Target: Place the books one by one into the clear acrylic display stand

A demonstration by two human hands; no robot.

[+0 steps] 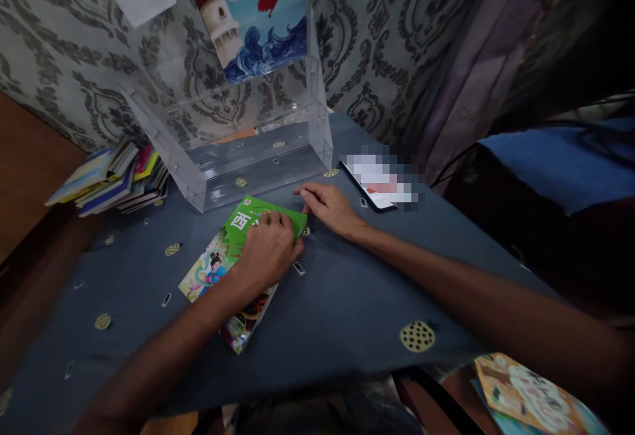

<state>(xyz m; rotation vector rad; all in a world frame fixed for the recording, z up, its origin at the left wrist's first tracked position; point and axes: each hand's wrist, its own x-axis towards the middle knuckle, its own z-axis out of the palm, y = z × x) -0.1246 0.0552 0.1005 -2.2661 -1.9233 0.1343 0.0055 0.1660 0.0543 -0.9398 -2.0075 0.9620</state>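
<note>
A green paperback book with white Chinese characters and a cartoon figure lies at a slant on the cloth-covered table. My left hand rests on its cover, fingers bent over the upper right part and thumb by the right edge; it is closed on the book. Just beyond the book's top right corner is my right hand, its fingers stretched leftward. Whether its lower fingertips touch that corner I cannot tell. Behind the book stands a clear acrylic rack.
Several books are piled at the left. A phone, partly blurred out, lies to the right. Along the back is a patterned wall with a castle picture. Another colourful book sits below the table's front edge.
</note>
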